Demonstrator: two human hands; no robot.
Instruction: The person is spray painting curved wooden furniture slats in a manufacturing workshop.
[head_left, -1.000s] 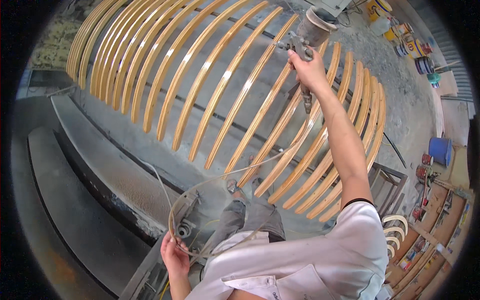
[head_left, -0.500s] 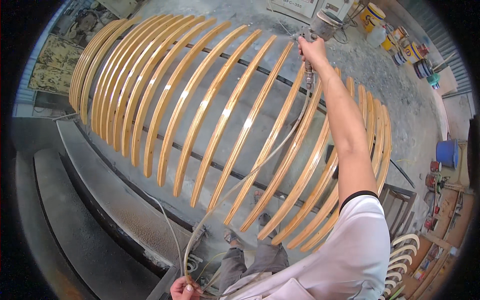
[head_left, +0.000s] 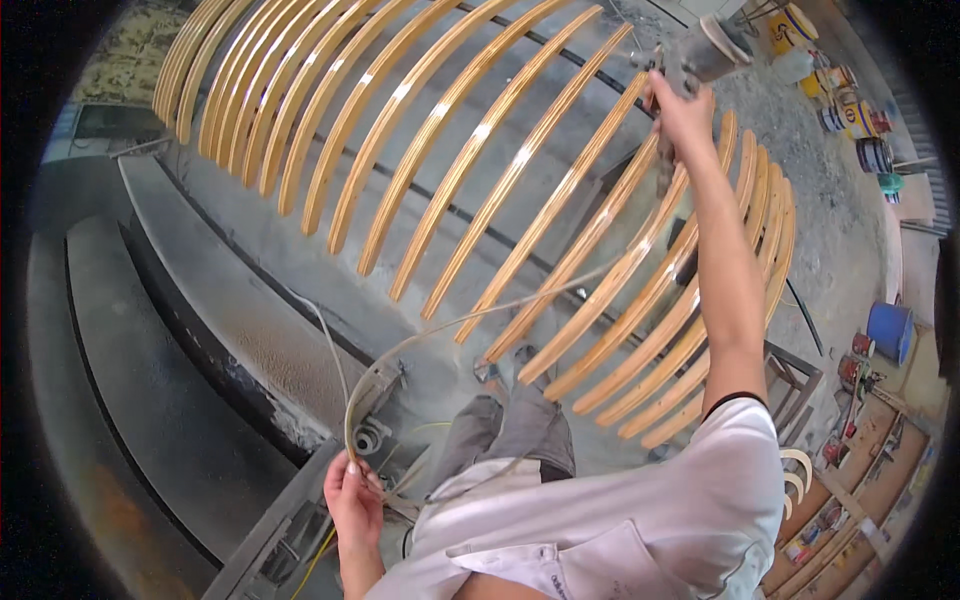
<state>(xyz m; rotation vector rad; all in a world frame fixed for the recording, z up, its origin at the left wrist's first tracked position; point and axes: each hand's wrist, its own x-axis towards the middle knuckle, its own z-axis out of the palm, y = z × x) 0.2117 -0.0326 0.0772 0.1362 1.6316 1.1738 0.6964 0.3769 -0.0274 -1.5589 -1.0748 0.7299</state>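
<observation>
- My right hand [head_left: 680, 105] is stretched far out over the rack, fingers clenched round the handle of a spray gun [head_left: 700, 60]; its metal cup sits just above my knuckles.
- The spray gun is at the top of the view, over the upper ends of the curved wooden slats [head_left: 520, 160] — near the right-hand part of the row.
- A thin hose [head_left: 440, 325] runs from the gun down along my forearm, sags across the slats and curves back to my other hand.
- My left hand [head_left: 352, 495] is low, close to my hip, closed on the loop of that hose; the thumb lies along it.
- The slats are glossy, honey-coloured, bowed pieces laid side by side with gaps between, fanned across the upper half of the view.
- They rest on dark rails [head_left: 480, 215] that run crosswise under them.
- Left of the rack a grey, dust-coated bench [head_left: 230, 300] runs at a slant, with a darker one beyond it.
- Paint tins [head_left: 850, 115] stand on the floor at the upper right, and a blue bucket [head_left: 888, 330] sits lower down on the right — both well apart from the slats.
- More curved pale wood pieces [head_left: 795, 475] lie near my right shoulder.
</observation>
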